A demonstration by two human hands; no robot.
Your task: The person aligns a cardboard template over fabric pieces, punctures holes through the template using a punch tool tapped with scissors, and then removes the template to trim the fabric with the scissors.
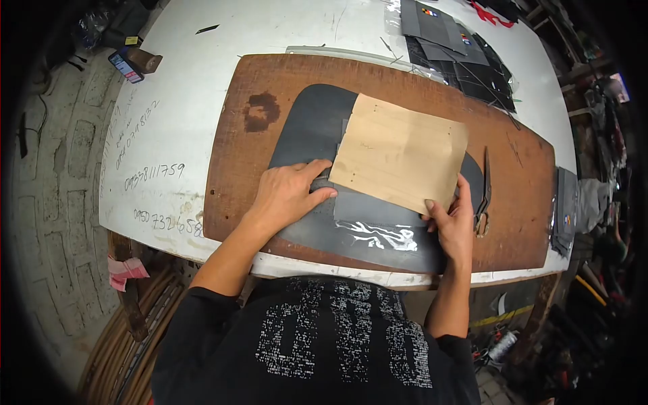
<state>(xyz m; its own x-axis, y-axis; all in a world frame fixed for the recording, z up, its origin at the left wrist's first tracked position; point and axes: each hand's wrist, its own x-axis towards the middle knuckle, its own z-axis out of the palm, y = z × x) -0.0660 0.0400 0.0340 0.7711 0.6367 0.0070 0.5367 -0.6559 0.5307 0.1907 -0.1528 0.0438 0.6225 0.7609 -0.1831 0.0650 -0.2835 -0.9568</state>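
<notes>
My right hand (453,223) pinches the lower right corner of a tan cardboard sheet (399,152), thumb on top. The sheet lies slightly tilted over a dark grey panel (368,206), which covers part of a black rounded mat (310,121). Just left of the cardboard, my left hand (289,192) rests on the panel and mat, thumb and index finger stretched out and apart. Its other fingers are partly hidden. Shiny clear plastic (378,235) shows at the panel's lower edge. Scissors (484,192) lie right of my right hand.
A brown wooden board (516,196) lies under the mat on a white table (172,125) with handwritten numbers. Dark panels with small coloured labels (452,47) are stacked at the back right. More panels (564,209) lie at the right edge. A phone (127,65) stands far left.
</notes>
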